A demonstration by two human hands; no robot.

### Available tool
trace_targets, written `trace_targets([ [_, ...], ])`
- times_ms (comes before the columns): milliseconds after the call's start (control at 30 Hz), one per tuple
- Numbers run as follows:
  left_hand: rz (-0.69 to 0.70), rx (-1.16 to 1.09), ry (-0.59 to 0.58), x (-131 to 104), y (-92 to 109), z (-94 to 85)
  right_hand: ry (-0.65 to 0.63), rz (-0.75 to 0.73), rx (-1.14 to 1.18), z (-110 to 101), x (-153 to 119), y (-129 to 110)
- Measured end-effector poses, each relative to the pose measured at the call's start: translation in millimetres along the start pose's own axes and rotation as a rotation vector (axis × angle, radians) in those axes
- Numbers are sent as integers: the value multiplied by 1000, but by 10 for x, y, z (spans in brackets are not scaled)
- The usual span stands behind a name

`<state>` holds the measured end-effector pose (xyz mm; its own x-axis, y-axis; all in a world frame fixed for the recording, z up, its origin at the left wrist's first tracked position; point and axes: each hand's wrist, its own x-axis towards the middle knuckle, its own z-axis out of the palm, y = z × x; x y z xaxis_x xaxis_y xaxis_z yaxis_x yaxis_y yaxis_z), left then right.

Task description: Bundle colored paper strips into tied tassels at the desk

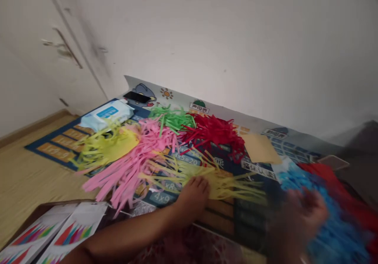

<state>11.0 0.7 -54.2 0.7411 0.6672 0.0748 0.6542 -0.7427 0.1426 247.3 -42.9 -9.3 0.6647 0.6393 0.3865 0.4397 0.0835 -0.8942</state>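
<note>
Cut yellow fringed paper (221, 183) lies spread at the middle of the mat. My left hand (195, 195) rests on its near side, fingers bent down over the strips; what they grip, if anything, is hidden. At the right, my right hand (307, 209) is smeared by motion beside blue fringed paper (330, 232). Pink fringed paper (136, 157), another yellow bunch (115, 144), green strips (173, 118) and red strips (218, 132) lie farther back.
A wipes pack (108, 114) and a dark phone (137, 96) sit at the back left. Tan paper (261, 148) lies right of the red strips. Printed packages (71, 232) are at the front left. A wall (221, 47) rises behind the mat.
</note>
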Motion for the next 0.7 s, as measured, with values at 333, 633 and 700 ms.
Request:
trace_targets([
  [333, -117, -50, -115, 16, 68, -135, -447, -580, -639, 369, -289, -29],
  [633, -42, -51, -54, -30, 6, -116, -999, -603, -650, 658, -303, -222],
  [700, -32, -53, -64, -31, 13, -64, -985, -650, -622, 665, -257, -225],
])
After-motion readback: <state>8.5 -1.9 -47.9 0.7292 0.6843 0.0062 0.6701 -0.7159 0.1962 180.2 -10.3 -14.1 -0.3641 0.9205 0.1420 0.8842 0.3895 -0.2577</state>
